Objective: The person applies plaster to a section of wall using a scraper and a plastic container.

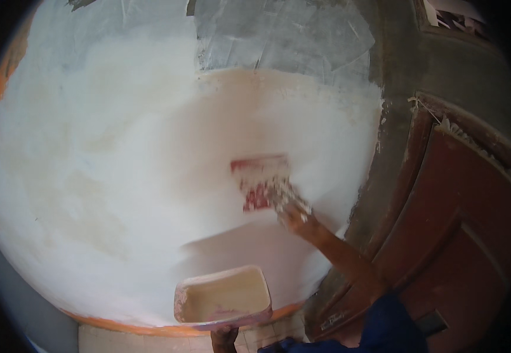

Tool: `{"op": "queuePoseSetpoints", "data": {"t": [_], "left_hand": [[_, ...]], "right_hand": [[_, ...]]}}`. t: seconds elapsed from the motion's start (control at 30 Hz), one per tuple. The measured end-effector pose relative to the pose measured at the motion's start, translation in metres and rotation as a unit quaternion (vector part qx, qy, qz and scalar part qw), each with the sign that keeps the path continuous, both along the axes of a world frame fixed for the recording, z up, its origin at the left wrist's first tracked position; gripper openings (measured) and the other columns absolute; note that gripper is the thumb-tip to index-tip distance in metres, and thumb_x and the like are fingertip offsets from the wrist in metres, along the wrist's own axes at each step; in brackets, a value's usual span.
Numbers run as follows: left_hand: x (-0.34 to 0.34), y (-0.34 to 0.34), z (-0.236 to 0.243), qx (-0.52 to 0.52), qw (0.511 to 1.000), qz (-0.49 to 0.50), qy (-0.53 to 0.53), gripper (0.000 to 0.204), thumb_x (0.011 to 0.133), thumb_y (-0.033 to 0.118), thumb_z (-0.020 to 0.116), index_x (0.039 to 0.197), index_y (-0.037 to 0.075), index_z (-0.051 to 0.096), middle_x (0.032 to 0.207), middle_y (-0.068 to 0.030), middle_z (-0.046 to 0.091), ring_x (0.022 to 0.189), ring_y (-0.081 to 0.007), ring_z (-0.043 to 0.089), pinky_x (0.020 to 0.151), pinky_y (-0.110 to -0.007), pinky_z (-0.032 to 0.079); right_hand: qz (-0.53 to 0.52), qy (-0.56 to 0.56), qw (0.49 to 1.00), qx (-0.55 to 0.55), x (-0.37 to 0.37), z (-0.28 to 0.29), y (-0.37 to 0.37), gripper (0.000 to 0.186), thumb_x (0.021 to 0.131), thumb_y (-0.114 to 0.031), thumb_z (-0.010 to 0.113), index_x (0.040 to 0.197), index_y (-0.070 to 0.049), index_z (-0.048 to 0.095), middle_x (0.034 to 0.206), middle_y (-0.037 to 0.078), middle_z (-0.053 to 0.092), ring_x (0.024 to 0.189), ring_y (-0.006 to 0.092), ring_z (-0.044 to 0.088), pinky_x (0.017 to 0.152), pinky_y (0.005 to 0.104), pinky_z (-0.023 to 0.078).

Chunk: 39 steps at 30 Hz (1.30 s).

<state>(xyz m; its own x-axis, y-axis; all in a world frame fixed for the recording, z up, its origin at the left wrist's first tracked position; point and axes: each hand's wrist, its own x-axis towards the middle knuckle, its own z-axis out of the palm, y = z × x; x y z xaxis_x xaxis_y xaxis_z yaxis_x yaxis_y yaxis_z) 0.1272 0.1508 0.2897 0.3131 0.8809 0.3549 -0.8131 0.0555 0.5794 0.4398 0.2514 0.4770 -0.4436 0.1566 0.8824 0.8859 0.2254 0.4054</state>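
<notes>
My right hand, crusted with white putty, is closed around a red putty spreader smeared with pale filler. The spreader lies against the white-coated wall and is slightly blurred by motion. Low in front of me, my left hand grips a rectangular plastic tub from beneath its near side. Pale smears coat the tub's inside. How much putty it holds I cannot tell. My left fingers are partly hidden under the tub.
Grey bare plaster shows above the white coat. A brown-red door in its frame stands at the right, beside a dark grey wall strip. An orange band edges the wall's base above floor tiles.
</notes>
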Motion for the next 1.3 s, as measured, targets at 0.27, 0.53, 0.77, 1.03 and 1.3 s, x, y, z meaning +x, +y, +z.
{"op": "queuePoseSetpoints", "data": {"t": [0.27, 0.53, 0.77, 1.03, 1.3], "left_hand": [[-0.003, 0.001, 0.002, 0.024, 1.0, 0.007, -0.015, 0.07, 0.061, 0.021, 0.076, 0.12, 0.006, 0.041, 0.117, -0.009, 0.049, 0.11, -0.0259, 0.047, 0.094, -0.045, 0.039], [0.01, -0.025, 0.004, -0.004, 1.0, 0.022, 0.016, 0.072, 0.057, 0.027, 0.081, 0.115, 0.009, 0.043, 0.11, -0.0033, 0.05, 0.104, -0.0224, 0.048, 0.089, -0.043, 0.041], [0.008, -0.028, 0.007, 0.019, 0.999, 0.043, 0.007, 0.074, 0.058, 0.022, 0.078, 0.118, 0.004, 0.04, 0.108, -0.0082, 0.052, 0.104, -0.0257, 0.051, 0.093, -0.044, 0.04], [0.009, -0.022, -0.012, 0.015, 1.0, 0.006, -0.013, 0.078, 0.056, 0.024, 0.079, 0.12, 0.005, 0.039, 0.116, -0.0092, 0.048, 0.111, -0.0263, 0.045, 0.095, -0.045, 0.039], [0.011, -0.027, 0.006, 0.002, 0.998, 0.057, 0.001, 0.077, 0.056, 0.023, 0.079, 0.12, 0.007, 0.039, 0.115, -0.0084, 0.049, 0.111, -0.0267, 0.045, 0.095, -0.044, 0.038]], "right_hand": [[0.004, 0.17, 0.95, 0.262, 0.091, 0.183, -0.016, 0.015, 0.073, -0.013, 0.056, 0.083, -0.002, 0.057, 0.073, 0.015, 0.052, 0.06, 0.0305, 0.051, 0.052, 0.0415, 0.041], [0.075, 0.029, 0.997, 0.008, 0.051, -0.021, -0.022, 0.039, 0.079, -0.001, 0.047, 0.118, 0.004, 0.045, 0.112, 0.019, 0.053, 0.093, 0.0315, 0.056, 0.079, 0.0373, 0.046], [-0.132, 0.274, 0.916, 0.262, 0.137, 0.159, -0.027, 0.015, 0.074, -0.018, 0.055, 0.079, -0.005, 0.06, 0.071, 0.015, 0.057, 0.061, 0.0313, 0.055, 0.055, 0.04, 0.042], [-0.034, 0.277, 0.957, 0.083, 0.122, 0.043, 0.019, 0.021, 0.08, -0.019, 0.052, 0.09, -0.001, 0.055, 0.082, 0.014, 0.057, 0.075, 0.0295, 0.055, 0.065, 0.0385, 0.044], [0.023, 0.179, 0.982, 0.056, 0.054, -0.002, -0.053, 0.027, 0.077, -0.016, 0.057, 0.1, -0.002, 0.061, 0.094, 0.016, 0.058, 0.088, 0.0312, 0.053, 0.075, 0.0399, 0.044]]}}
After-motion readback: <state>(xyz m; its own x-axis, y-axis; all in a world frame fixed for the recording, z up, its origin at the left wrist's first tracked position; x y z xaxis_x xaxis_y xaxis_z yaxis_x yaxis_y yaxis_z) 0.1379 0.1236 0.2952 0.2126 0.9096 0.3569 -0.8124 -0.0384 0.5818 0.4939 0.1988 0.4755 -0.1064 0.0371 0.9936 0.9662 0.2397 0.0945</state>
